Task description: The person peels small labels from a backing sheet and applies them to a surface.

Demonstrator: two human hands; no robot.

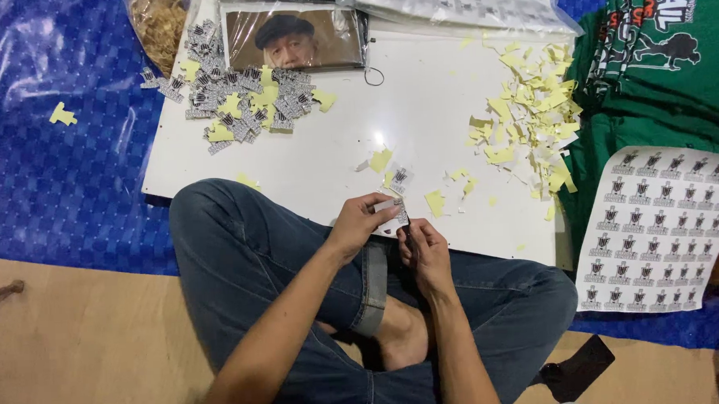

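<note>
From the head camera, the left hand (359, 224) pinches a small printed sticker (393, 213) over the near edge of the white board (420, 118). The right hand (425, 252), fingers closed, picks at the sticker's lower edge. Yellow backing scraps (526, 122) lie scattered on the board's right side.

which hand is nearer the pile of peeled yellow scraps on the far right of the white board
Right. The right hand sits below and to the left of the yellow scrap pile, while the left hand, whose fingers pinch a small sticker, lies further left of it.
</note>
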